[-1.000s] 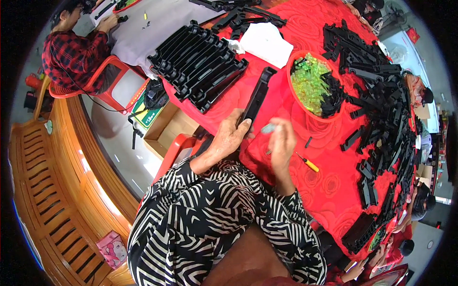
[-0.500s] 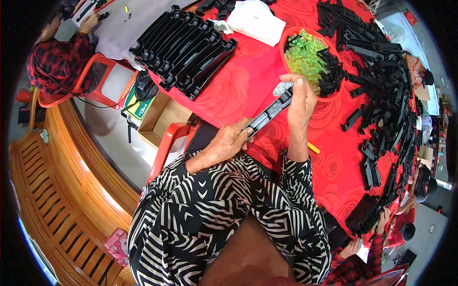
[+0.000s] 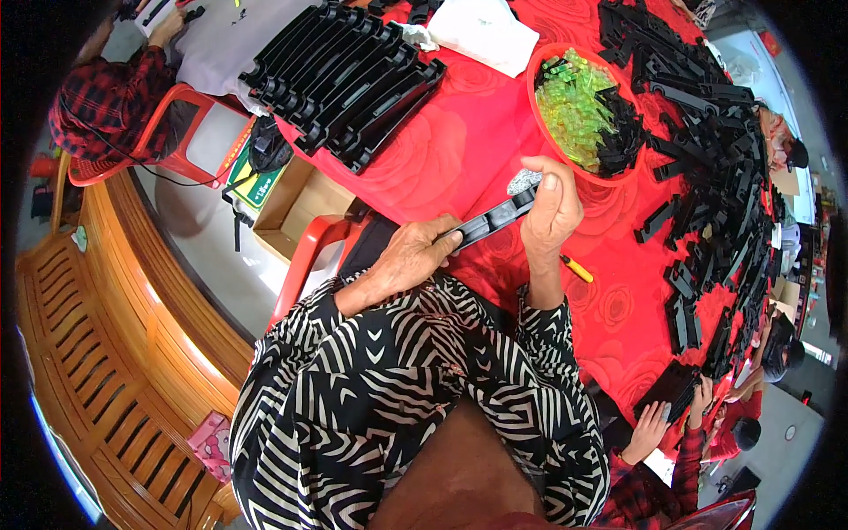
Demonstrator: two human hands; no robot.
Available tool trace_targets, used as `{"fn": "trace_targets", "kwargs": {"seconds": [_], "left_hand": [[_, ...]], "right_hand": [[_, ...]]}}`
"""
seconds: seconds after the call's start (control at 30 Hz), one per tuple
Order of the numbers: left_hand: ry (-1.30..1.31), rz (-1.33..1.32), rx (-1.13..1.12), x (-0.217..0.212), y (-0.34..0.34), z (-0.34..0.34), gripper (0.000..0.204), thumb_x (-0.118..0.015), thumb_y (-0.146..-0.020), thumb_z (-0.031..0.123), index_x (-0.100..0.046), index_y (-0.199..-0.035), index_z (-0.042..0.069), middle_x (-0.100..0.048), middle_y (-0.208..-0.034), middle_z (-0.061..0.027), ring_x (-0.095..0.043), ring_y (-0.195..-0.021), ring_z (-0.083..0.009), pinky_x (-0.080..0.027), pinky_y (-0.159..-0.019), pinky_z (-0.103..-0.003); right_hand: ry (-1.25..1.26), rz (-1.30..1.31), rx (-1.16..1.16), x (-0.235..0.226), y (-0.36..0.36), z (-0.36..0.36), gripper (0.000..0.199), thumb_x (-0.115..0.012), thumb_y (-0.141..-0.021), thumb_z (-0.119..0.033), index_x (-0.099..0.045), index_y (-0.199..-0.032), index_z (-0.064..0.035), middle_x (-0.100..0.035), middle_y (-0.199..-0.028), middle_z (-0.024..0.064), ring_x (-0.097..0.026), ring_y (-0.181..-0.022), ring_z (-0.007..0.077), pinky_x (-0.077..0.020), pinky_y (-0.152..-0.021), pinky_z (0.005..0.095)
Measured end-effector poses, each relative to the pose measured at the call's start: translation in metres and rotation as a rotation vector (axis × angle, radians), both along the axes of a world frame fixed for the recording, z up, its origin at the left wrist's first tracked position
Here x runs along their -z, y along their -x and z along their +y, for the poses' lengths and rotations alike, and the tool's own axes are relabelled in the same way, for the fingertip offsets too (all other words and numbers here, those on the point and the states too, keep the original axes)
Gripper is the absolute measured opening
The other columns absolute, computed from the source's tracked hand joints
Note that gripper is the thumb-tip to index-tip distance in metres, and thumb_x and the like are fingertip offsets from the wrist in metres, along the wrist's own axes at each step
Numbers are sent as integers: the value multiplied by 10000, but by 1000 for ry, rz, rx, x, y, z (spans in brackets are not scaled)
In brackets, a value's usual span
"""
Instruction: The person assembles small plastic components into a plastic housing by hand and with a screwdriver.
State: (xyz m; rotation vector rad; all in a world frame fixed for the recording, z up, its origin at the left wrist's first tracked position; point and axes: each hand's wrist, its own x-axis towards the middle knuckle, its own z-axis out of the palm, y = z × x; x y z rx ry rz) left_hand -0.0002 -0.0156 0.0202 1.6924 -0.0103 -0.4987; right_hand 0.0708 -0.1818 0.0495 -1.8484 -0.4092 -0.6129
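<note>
Both my hands hold one long black plastic part (image 3: pixel 495 221), slim and channelled, tilted up to the right above my lap. My left hand (image 3: pixel 411 253) grips its lower end, thumb on top. Around the upper end my right hand (image 3: pixel 553 210) is closed, thumb and index finger raised. A grey speckled bit (image 3: pixel 523 182) shows by my right fingers; I cannot make out what it is. Beside my right wrist a yellow-handled tool (image 3: pixel 578 268) lies on the red tablecloth (image 3: pixel 609 309).
Ahead stands a red bowl (image 3: pixel 535 106) of green translucent vials and small black pieces. Black parts form a neat row (image 3: pixel 344 84) at left and a heap (image 3: pixel 698 168) at right. A co-worker's hands (image 3: pixel 652 428) touch black pieces at lower right. A wooden bench (image 3: pixel 97 353) stands left.
My hands and the black part have dropped slightly, and the part lies flatter. More of the yellow tool shows. The lower-right co-worker's hand has moved up to the black pieces.
</note>
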Motion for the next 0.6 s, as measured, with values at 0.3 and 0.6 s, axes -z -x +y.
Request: {"fn": "trace_targets", "kwargs": {"seconds": [0.3,0.6], "left_hand": [[-63,21,118,-13,-6,6,237,-509,-886,234,-559,-857,4,-513,-597,-55,-542,-563,-126,-423,-532,-292],[94,195,141,-12,-13,-5,263,-489,-904,252,-569,-878,3,-541,-607,-15,-515,-506,-80,-413,-485,-238]], "right_hand": [[-94,-2,53,6,18,6,301,-402,-906,-200,-590,-890,35,-595,-798,43,-459,-631,76,-360,-574,217],[-334,156,62,29,10,5,272,-388,-869,-153,-594,-870,25,-513,-709,-8,-401,-603,49,-309,-540,211]]}}
